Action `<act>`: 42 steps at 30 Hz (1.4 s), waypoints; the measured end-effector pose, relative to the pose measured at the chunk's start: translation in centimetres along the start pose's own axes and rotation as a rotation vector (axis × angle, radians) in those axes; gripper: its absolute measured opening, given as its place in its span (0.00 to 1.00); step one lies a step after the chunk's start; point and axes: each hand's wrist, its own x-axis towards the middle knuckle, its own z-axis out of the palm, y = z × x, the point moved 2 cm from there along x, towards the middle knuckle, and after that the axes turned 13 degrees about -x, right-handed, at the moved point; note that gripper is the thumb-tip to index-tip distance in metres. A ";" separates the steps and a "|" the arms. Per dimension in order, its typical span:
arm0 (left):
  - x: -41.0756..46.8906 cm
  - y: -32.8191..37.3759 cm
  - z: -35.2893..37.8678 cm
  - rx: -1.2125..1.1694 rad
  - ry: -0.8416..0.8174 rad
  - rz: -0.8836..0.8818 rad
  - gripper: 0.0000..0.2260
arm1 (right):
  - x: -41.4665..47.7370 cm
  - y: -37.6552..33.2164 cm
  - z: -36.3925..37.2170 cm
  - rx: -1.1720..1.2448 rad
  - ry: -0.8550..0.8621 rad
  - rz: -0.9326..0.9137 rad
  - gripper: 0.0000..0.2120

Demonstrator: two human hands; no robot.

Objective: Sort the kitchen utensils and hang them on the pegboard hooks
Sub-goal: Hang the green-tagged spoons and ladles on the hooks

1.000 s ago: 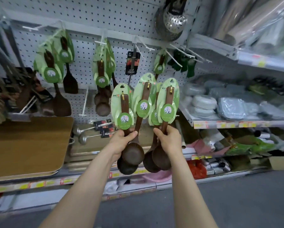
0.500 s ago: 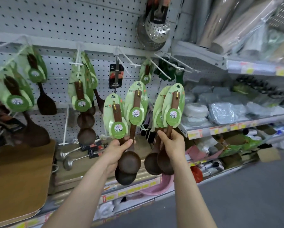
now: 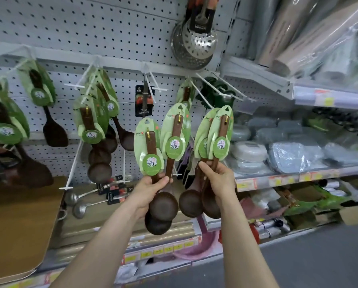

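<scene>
My left hand (image 3: 151,191) grips two ladles (image 3: 163,204) by the handles, bowls hanging below the fist and green cards (image 3: 153,161) standing above it. My right hand (image 3: 220,179) clutches a second pair (image 3: 191,202) the same way, just beside the first. Above both hands, white hooks (image 3: 222,93) jut from the pegboard (image 3: 70,21) — up and left of my left hand, hung ladles (image 3: 99,161) dangle.

Your spoons (image 3: 163,204) are dark brown, on pale green cards (image 3: 175,129) with darker green round labels (image 3: 153,163). The pegboard (image 3: 70,28) behind is white, dotted with dark holes. Upper centre, the perforated skimmer (image 3: 201,42) is silver.
</scene>
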 end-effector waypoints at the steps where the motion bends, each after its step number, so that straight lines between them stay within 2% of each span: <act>1: 0.2 -0.1 0.2 0.000 0.006 0.006 0.07 | 0.4 0.1 -0.1 0.002 -0.012 0.000 0.04; 9: 1.0 -0.4 1.1 -0.015 0.060 0.021 0.07 | 2.6 0.1 0.2 0.002 -0.106 -0.079 0.08; 19: 2.0 -1.0 1.4 -0.078 0.153 0.055 0.05 | 4.3 1.7 0.5 0.064 -0.151 -0.083 0.04; 28: 3.4 -1.3 3.1 -0.054 0.146 0.059 0.05 | 5.5 1.9 0.0 0.059 -0.198 -0.089 0.04; 34: 4.2 -1.3 3.4 -0.090 0.168 0.055 0.11 | 7.5 1.7 1.2 0.039 -0.143 -0.004 0.06; 42: 4.9 -1.0 2.3 -0.140 0.271 0.087 0.09 | 13.4 -0.7 5.0 -0.039 -0.051 0.088 0.06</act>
